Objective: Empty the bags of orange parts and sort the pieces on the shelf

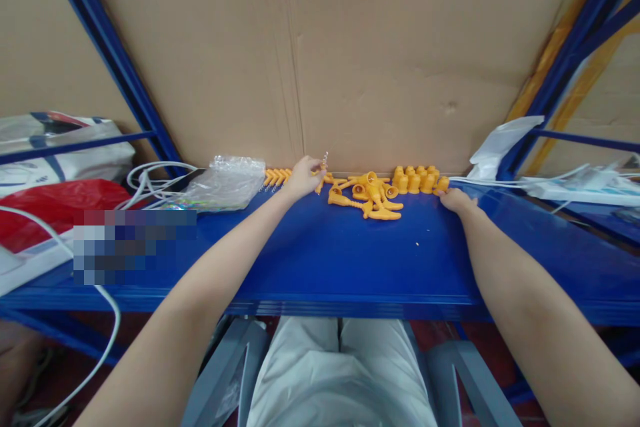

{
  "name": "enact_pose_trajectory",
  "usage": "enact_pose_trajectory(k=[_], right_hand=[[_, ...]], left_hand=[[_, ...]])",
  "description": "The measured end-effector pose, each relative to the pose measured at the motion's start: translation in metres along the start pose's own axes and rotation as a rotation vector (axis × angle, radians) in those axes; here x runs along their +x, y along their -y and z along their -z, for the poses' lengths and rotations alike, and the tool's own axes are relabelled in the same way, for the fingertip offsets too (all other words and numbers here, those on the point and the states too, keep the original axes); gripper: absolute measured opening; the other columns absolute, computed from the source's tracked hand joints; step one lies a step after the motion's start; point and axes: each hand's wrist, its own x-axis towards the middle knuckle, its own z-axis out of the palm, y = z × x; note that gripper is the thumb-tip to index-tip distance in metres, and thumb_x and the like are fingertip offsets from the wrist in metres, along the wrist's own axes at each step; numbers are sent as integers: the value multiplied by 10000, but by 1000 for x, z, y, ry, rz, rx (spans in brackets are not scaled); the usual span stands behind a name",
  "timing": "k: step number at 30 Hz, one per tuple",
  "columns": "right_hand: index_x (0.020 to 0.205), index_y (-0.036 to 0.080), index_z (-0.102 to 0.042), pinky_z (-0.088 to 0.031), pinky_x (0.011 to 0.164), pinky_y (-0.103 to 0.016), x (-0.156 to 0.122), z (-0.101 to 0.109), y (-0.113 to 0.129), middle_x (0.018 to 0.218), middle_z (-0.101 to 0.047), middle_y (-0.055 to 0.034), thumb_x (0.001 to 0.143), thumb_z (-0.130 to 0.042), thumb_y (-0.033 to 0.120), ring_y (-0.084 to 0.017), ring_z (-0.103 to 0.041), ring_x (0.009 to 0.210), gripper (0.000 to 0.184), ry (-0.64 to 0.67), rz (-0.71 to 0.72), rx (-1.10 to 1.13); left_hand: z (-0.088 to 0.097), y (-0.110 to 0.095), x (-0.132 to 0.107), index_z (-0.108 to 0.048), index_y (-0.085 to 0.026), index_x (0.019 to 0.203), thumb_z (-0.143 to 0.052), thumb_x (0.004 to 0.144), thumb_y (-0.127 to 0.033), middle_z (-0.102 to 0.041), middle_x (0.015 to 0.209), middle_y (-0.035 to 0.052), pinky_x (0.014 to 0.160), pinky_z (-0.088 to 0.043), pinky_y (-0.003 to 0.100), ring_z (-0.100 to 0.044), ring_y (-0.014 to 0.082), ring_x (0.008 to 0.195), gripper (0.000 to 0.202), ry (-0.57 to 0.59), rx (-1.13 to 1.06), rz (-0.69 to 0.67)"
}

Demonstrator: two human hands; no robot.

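My left hand (305, 177) is closed in a pinch on a small thin metal piece, perhaps a spring (325, 160), held just above the blue shelf (350, 253). Beside it lies a row of orange pieces (278, 177). A loose heap of orange plastic parts (370, 195) lies in the middle by the cardboard. My right hand (456, 201) is closed, its fingertips on an orange cap (443, 184) at the end of a cluster of orange caps (415, 179).
A cardboard sheet (350, 60) backs the shelf. A crumpled clear plastic bag (225, 181) and white cables (150, 183) lie to the left, red and white bags (55, 203) further left. White wrapping (500, 143) and cables lie at the right. Blue rack posts (115, 60) frame both sides.
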Motion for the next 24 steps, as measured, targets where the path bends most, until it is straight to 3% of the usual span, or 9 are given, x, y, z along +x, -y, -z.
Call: enact_pose_trajectory(k=[2, 4, 11, 15, 20, 24], right_hand=[[1420, 116, -589, -371, 1135, -630, 0, 0, 0, 1472, -562, -226, 998, -356, 311, -380, -519, 1381, 520, 32, -34, 1], [1444, 123, -566, -332, 1161, -631, 0, -1, 1, 1512, -524, -217, 1002, -355, 314, -373, -486, 1412, 526, 50, -55, 5], [1366, 104, -621, -318, 1115, -698, 1, -5, -1, 1451, -551, -282, 999, -376, 307, -438, -468, 1395, 486, 12, 26, 44], [1446, 137, -544, -252, 1170, -695, -1, -3, 0, 1560, -461, -221, 1014, -335, 315, -387, -371, 1484, 511, 59, 4, 21], [1476, 155, -519, -241, 1166, -713, -3, -1, 2, 1551, -478, -213, 1015, -327, 324, -383, -390, 1475, 527, 71, 13, -1], [1476, 149, -518, -258, 1177, -682, -3, 0, 3, 1558, -475, -201, 1021, -328, 329, -363, -408, 1469, 526, 81, -7, -25]], left_hand=[[5, 2, 3, -746, -134, 1020, -577, 869, -122, -689, 996, 96, 953, -491, 334, -632, 225, 1016, 227, -72, 208, -84], [7, 3, 6, -739, -140, 1118, -504, 891, -96, -705, 1068, 112, 960, -492, 342, -642, 238, 1041, 329, -66, 338, -126], [-3, 6, 16, -658, -165, 1307, -430, 948, -89, -693, 1196, 160, 962, -454, 386, -632, 276, 1150, 432, 118, 749, -231], [-10, 13, 21, -621, -161, 1350, -404, 954, -63, -664, 1252, 180, 989, -413, 397, -598, 291, 1223, 462, 194, 863, -237], [-18, 26, 26, -607, -157, 1365, -362, 974, -71, -665, 1248, 187, 973, -396, 390, -593, 287, 1227, 469, 242, 912, -239], [-24, 36, 28, -669, -184, 1273, -374, 982, -106, -686, 1237, 169, 961, -402, 388, -617, 270, 1191, 422, 282, 909, -270]])
